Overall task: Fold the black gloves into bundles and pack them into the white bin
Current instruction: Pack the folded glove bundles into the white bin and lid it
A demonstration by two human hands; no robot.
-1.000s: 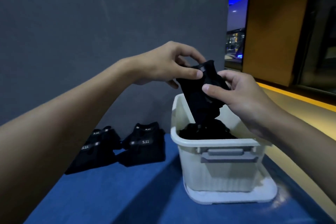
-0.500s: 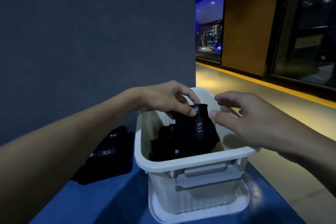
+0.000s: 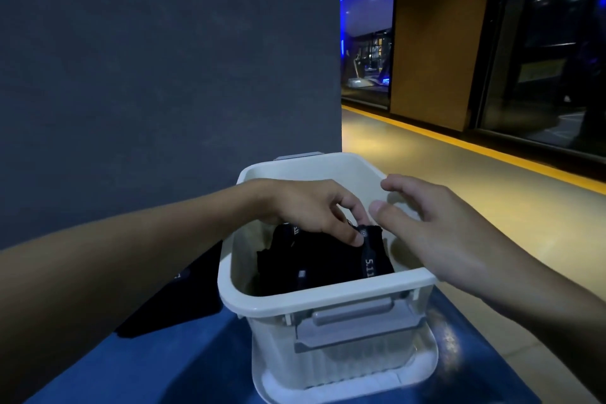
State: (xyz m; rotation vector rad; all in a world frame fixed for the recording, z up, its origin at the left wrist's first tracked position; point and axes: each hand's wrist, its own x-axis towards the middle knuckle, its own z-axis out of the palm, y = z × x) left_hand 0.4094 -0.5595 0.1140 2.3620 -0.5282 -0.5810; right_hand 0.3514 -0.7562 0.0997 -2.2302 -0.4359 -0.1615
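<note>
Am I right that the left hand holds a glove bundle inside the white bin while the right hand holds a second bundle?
Not quite. In the head view the right hand holds nothing; its fingers are open over the white bin. The left hand does hold a glove bundle inside it.

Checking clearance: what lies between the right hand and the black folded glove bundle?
Nothing: head view shows a bare gap between right hand and black folded glove bundle.

"5.11" on strap of black glove bundle (image 3: 347, 259) in white bin (image 3: 328, 297)
</note>
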